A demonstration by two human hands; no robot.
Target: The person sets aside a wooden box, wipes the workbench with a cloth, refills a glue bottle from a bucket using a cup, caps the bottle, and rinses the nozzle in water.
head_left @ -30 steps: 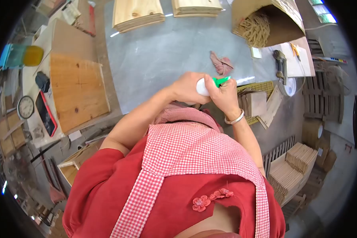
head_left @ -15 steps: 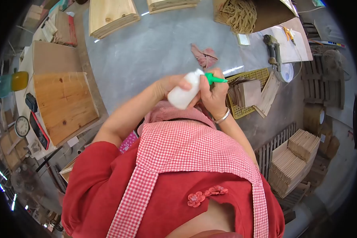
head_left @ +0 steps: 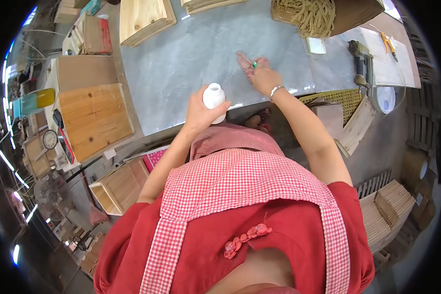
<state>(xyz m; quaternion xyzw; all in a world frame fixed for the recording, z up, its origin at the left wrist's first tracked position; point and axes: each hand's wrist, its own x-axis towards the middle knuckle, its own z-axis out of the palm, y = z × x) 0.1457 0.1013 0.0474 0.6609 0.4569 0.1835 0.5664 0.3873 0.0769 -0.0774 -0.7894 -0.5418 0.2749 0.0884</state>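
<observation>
My left hand (head_left: 199, 110) is wrapped round a white plastic bottle (head_left: 214, 97). It is upright at the table's near edge, and its round mouth is uncovered. Farther out, my right hand (head_left: 267, 78), with a silver bangle on the wrist, is closed over a crumpled pinkish cloth (head_left: 243, 61) on the grey tabletop (head_left: 181, 63). A bit of the green nozzle cap (head_left: 255, 64) shows at my right fingertips; most of it is hidden. Whether these fingers also grip the cloth is unclear.
Wooden panels (head_left: 147, 22) lie stacked at the back left. A box of tan strips (head_left: 306, 17) stands at the back right, near a nail gun (head_left: 361, 63). A yellow basket (head_left: 348, 100) with boards sits right, and a wooden board (head_left: 95, 122) lies left.
The green nozzle cap has come off the bottle. My right hand has carried it forward to the cloth, while my left hand has turned the bottle upright and moved slightly left.
</observation>
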